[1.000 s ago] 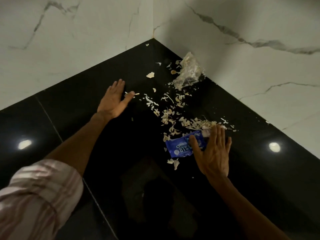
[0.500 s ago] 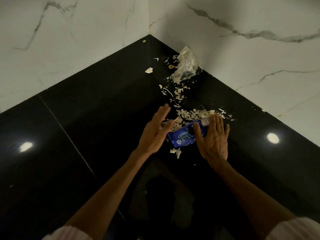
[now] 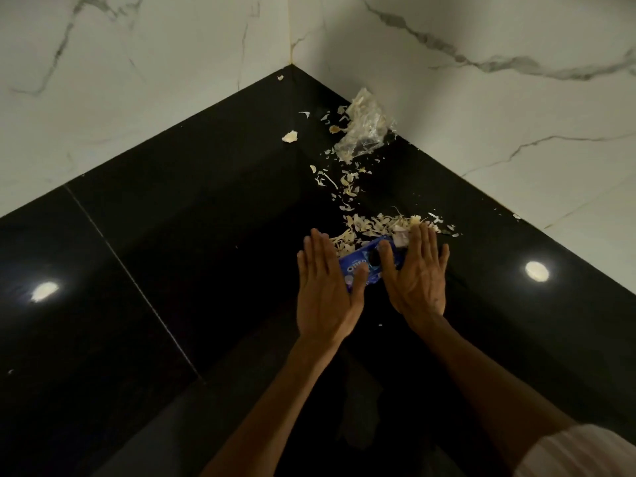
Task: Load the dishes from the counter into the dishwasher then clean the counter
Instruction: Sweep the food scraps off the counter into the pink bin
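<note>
Both hands lie flat with straight fingers, the left hand (image 3: 325, 287) and right hand (image 3: 418, 273) closing on a blue wrapper (image 3: 370, 261) between them, toward the counter's (image 3: 172, 270) back corner. Pale peels (image 3: 382, 223) sit touching it, more trailing to a clear bag (image 3: 363, 130) against the wall. All likely weightless, crinkly, easily scattered; best scooped between cupped palms from both sides.

Both arms reach forward, side by side. Left hand (image 3: 325, 287) and right hand (image 3: 418, 273) lie flat, fingers straight and together, palms down.
</note>
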The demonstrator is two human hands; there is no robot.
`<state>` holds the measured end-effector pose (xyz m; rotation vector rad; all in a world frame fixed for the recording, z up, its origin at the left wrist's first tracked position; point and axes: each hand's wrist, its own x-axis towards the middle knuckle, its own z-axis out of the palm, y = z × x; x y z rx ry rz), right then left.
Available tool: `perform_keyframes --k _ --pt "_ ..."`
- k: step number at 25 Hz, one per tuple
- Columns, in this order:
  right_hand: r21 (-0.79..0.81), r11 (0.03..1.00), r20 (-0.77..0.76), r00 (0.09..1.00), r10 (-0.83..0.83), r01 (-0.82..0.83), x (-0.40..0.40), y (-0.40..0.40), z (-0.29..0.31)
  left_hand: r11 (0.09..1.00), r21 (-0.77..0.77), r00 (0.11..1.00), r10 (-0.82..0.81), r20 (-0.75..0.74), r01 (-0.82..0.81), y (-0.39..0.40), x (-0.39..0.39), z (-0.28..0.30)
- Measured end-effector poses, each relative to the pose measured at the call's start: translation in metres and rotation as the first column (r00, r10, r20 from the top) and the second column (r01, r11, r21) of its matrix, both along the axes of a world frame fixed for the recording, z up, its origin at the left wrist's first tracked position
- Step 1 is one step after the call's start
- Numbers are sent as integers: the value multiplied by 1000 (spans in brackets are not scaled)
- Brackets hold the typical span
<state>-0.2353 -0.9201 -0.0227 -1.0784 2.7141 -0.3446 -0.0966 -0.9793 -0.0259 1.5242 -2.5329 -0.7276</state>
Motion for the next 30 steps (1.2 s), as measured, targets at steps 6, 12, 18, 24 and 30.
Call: perform_keyframes --k 6,12,18,24,30 --pt "-26 1000 26 1000 5 -4 0 2 0 991 132 885 81 -459 -22 -48 29 11" --pt "-32 999 29 1000 -1 2 0 0 2 994 109 938 49 -344 -12 -221 -15 18" --pt "3 1000 27 1000 -6 6 -1 -2 1 961 272 821 123 -557 41 -287 -111 21" --pt "23 1000 80 997 -23 21 -3 -5 5 961 241 776 50 -629 133 -305 -175 17" --pt "52 998 86 996 -21 16 -5 -7 7 964 154 851 -108 -515 215 -302 -194 17"
